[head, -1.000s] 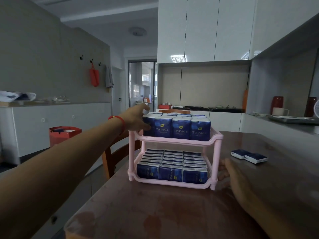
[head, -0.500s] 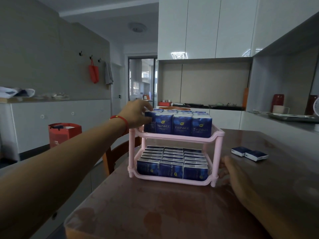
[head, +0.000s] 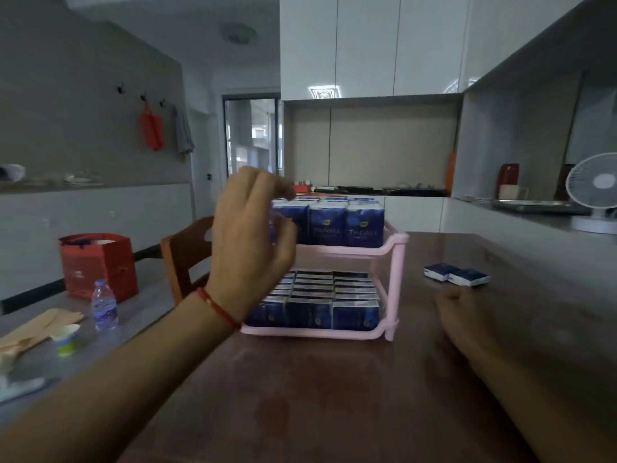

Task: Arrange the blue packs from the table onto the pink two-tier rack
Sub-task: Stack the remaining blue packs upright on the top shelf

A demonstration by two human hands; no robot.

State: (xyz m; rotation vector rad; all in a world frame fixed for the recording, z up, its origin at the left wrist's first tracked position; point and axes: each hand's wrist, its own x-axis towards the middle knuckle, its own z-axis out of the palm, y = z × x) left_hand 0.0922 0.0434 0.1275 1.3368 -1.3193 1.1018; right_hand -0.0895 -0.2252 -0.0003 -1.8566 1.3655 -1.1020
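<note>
Pink rack [head: 395, 279] nearly full — both tiers packed with blue packs [head: 329, 222]. Two loose packs [head: 455, 276] left on table [head: 334, 396]. Your left hand [head: 248, 242] fingers loosely curled, empty; right hand [head: 462, 317] curled — grip unclear.

Water bottle [head: 104, 305], red bag [head: 99, 266], fan [head: 593, 192]

The word "TWINKLE" is showing in pale capitals, under a small yellow emblem, on the fronts of the blue packs [head: 345, 222] standing in the top tier of the pink rack [head: 397, 262]. Print on the lower-tier packs is too blurred to read.
</note>
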